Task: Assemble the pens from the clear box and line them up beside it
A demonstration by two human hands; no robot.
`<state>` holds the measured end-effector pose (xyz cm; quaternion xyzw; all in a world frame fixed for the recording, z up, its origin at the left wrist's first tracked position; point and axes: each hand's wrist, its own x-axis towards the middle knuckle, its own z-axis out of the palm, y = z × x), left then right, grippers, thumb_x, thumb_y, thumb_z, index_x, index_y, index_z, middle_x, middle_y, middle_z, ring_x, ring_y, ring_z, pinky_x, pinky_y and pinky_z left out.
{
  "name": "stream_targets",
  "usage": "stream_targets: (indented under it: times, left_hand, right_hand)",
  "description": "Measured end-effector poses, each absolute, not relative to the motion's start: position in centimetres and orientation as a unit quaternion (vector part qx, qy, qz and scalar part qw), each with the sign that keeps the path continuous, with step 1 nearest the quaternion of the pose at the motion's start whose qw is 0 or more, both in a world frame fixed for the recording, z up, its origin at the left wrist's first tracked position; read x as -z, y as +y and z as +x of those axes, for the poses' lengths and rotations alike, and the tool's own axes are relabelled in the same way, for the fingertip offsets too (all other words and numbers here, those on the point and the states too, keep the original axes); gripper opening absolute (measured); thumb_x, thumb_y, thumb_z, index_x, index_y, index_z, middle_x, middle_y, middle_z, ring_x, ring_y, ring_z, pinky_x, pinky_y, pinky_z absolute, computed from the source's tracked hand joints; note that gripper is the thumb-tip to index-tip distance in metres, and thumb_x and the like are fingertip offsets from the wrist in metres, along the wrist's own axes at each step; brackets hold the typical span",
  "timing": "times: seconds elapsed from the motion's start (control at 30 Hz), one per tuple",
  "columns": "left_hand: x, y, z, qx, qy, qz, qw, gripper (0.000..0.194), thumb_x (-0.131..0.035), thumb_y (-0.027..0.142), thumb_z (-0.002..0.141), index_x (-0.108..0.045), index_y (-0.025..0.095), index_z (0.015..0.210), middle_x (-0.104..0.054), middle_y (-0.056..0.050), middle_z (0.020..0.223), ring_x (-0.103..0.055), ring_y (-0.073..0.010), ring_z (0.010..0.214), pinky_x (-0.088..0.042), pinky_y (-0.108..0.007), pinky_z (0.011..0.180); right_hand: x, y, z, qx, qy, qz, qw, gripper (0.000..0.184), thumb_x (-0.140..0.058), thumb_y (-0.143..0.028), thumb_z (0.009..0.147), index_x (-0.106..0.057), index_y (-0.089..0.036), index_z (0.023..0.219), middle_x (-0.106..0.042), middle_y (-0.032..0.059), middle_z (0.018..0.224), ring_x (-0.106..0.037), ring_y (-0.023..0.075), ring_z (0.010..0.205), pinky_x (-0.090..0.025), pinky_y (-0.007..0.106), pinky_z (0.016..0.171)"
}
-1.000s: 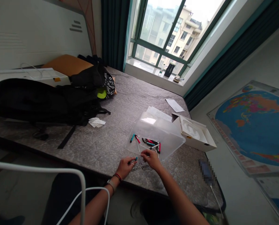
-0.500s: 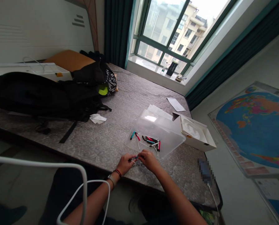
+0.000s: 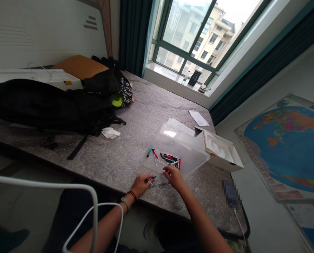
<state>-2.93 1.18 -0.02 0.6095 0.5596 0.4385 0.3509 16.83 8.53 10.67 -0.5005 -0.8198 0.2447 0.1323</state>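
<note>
My left hand (image 3: pixel 141 184), with a red band and a watch at the wrist, is closed on a small pen piece with a teal end (image 3: pixel 154 177). A thin white stick (image 3: pixel 150 181) also shows at its fingers. My right hand (image 3: pixel 173 176) hovers at the front of a clear plastic folder (image 3: pixel 191 160), its fingers slightly apart and nothing visible between them. Several loose pen parts lie on the folder: a teal one (image 3: pixel 149 152), a red one (image 3: pixel 155 153), black ones and thin white sticks (image 3: pixel 156 162). The right hand partly covers the nearest of them.
An open white box (image 3: pixel 222 149) stands right of the folder, with a blurred device (image 3: pixel 231 193) on a cable nearer me. Crumpled tissue (image 3: pixel 111 133) and a black bag (image 3: pixel 51 105) lie left. A white cable (image 3: pixel 93 203) crosses the lower left foreground.
My right hand has come away from the left and moved right, towards the loose parts on the folder. My left hand has stayed in place, still holding the pen piece.
</note>
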Motion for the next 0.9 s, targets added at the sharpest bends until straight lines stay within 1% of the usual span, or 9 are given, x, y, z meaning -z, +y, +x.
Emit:
stream_targets:
  times: [0.07,0.2,0.37,0.5,0.6,0.77,0.9]
  left_hand:
    - [0.1,1.1,-2.9,-0.438,0.562,0.607,0.353,0.026,-0.065,0.039,0.084,-0.076,0.021,0.099,-0.066,-0.004,0.077,-0.056,-0.0127,0.064,-0.046,-0.025,0.066]
    - [0.2,1.0,-2.9,-0.445,0.558,0.607,0.35,0.025,-0.067,0.038,0.084,-0.076,0.021,0.1,-0.065,-0.003,0.076,-0.056,-0.0122,0.066,-0.045,-0.024,0.066]
    - [0.2,1.0,-2.9,-0.444,0.556,0.61,0.349,0.023,-0.067,0.037,0.085,-0.076,0.021,0.099,-0.066,-0.003,0.076,-0.057,-0.0126,0.068,-0.045,-0.024,0.068]
    - [0.1,1.0,-2.8,-0.442,0.554,0.615,0.346,0.021,-0.068,0.035,0.085,-0.076,0.022,0.1,-0.067,-0.002,0.077,-0.058,-0.0126,0.07,-0.045,-0.024,0.069]
    - [0.1,1.0,-2.8,-0.44,0.554,0.621,0.336,0.021,-0.068,0.035,0.085,-0.076,0.023,0.1,-0.066,-0.002,0.075,-0.057,-0.0123,0.068,-0.045,-0.024,0.068]
    - [0.2,1.0,-2.8,-0.442,0.552,0.625,0.332,0.022,-0.067,0.037,0.085,-0.075,0.023,0.1,-0.065,-0.002,0.074,-0.057,-0.0129,0.069,-0.044,-0.023,0.067]
    - [0.2,1.0,-2.8,-0.439,0.554,0.623,0.335,0.023,-0.066,0.038,0.085,-0.075,0.023,0.1,-0.066,-0.002,0.075,-0.057,-0.0134,0.069,-0.045,-0.024,0.067]
  right_hand:
    - [-10.5,10.3,18.3,-0.206,-0.8,-0.552,0.115,0.018,-0.06,-0.02,0.084,-0.07,-0.019,0.099,-0.069,0.0051,0.09,-0.063,0.0174,0.08,-0.046,0.028,0.078]
    - [-10.5,13.5,19.8,-0.153,-0.769,-0.621,0.02,0.019,-0.059,-0.02,0.084,-0.071,-0.019,0.098,-0.071,0.007,0.095,-0.064,0.0196,0.088,-0.043,0.026,0.078]
    - [-10.1,16.0,17.8,-0.139,-0.779,-0.607,-0.07,0.019,-0.058,-0.02,0.083,-0.072,-0.02,0.096,-0.071,0.0079,0.099,-0.064,0.0222,0.091,-0.04,0.026,0.072]
    - [-9.4,17.1,15.9,-0.114,-0.79,-0.591,-0.12,0.022,-0.057,-0.017,0.083,-0.071,-0.02,0.099,-0.068,0.0102,0.109,-0.064,0.0221,0.095,-0.04,0.025,0.073]
    - [-8.9,17.4,15.6,-0.102,-0.798,-0.572,-0.158,0.021,-0.055,-0.018,0.085,-0.071,-0.019,0.097,-0.068,0.0116,0.111,-0.064,0.0229,0.097,-0.041,0.026,0.076]
    - [-8.3,17.4,15.9,-0.106,-0.813,-0.54,-0.19,0.023,-0.05,-0.015,0.088,-0.071,-0.019,0.096,-0.069,0.0128,0.111,-0.063,0.0245,0.102,-0.042,0.029,0.081]
    - [-8.2,17.4,16.0,-0.126,-0.827,-0.513,-0.191,0.023,-0.051,-0.013,0.087,-0.071,-0.018,0.095,-0.069,0.0133,0.111,-0.062,0.0243,0.104,-0.041,0.029,0.085]
